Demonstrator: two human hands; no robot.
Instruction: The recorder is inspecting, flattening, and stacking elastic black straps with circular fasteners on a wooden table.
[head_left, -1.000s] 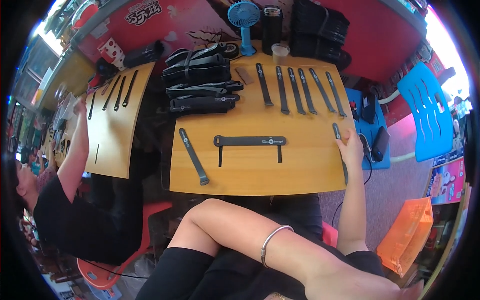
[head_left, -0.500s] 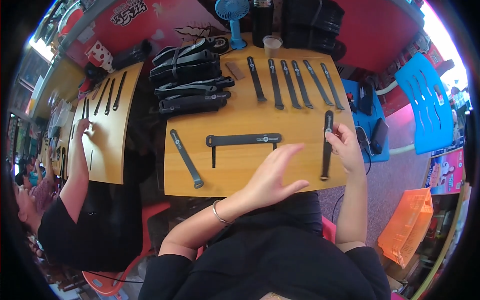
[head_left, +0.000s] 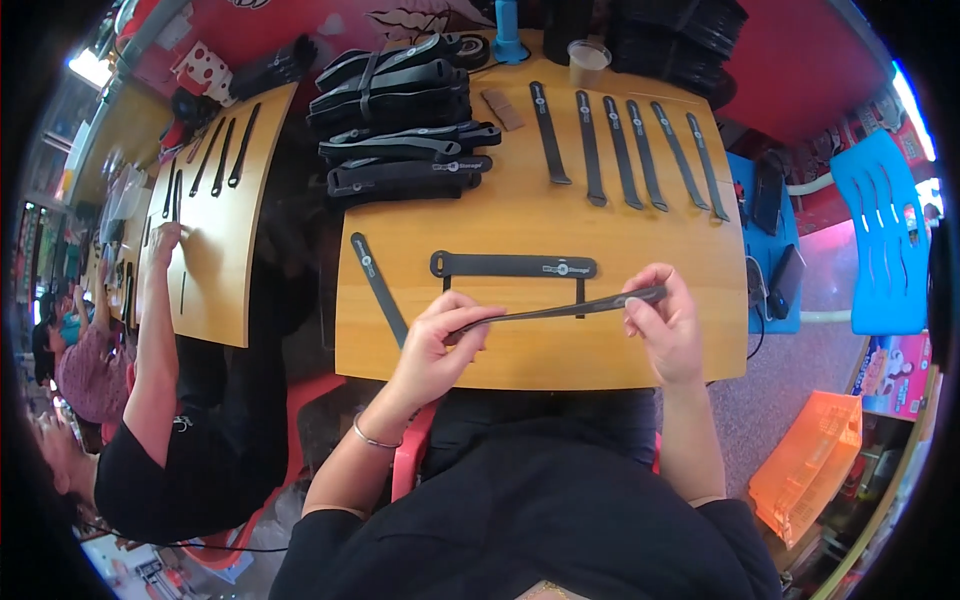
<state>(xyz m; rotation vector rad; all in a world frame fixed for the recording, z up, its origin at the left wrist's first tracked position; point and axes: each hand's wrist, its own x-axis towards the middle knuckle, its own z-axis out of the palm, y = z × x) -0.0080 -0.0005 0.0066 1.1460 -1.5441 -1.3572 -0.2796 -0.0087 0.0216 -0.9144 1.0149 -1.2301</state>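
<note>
A black strap is stretched nearly level above the near part of the table, its edge turned toward me. My left hand pinches one end of it, and my right hand grips the other. Just beyond, a second black strap with a hole at its left end lies crosswise, with two short dark strips showing at its near edge. Another strap rests slanted at the left, its near end behind my left hand. Several straps lie side by side at the far right.
Bundled black straps are piled at the far left of the wooden table. A brown piece, a cup and a blue stand are at the back. At left, a co-worker's hand works at another table.
My left hand, open before, has closed on the strap's free end. The strap has swung from upright in my right hand to nearly level between both hands. The view has shifted slightly.
</note>
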